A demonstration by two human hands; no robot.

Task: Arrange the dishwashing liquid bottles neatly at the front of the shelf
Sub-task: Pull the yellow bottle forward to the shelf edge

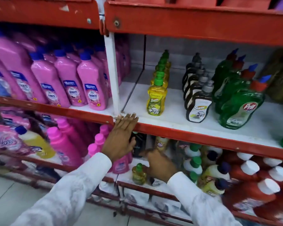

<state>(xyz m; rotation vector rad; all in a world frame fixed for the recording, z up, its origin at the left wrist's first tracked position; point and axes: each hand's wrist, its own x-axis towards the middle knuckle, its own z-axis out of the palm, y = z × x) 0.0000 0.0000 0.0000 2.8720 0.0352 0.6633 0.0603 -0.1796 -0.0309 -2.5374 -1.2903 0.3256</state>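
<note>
On the white shelf three rows of dishwashing liquid bottles run front to back: yellow bottles with green caps, dark brown and white bottles with grey caps, and large green bottles with red and blue caps. My left hand lies flat with fingers straight, its fingertips on the shelf's red front edge near the white upright post. My right hand is lower, blurred, in front of the shelf below, beside a small yellow bottle with a green cap. Whether it holds anything is unclear.
Pink bottles with blue caps fill the shelf to the left of the white post. The lower shelf holds pink bottles, white-capped red bottles and mixed bottles. A red shelf sits overhead. Grey floor tiles lie at the lower left.
</note>
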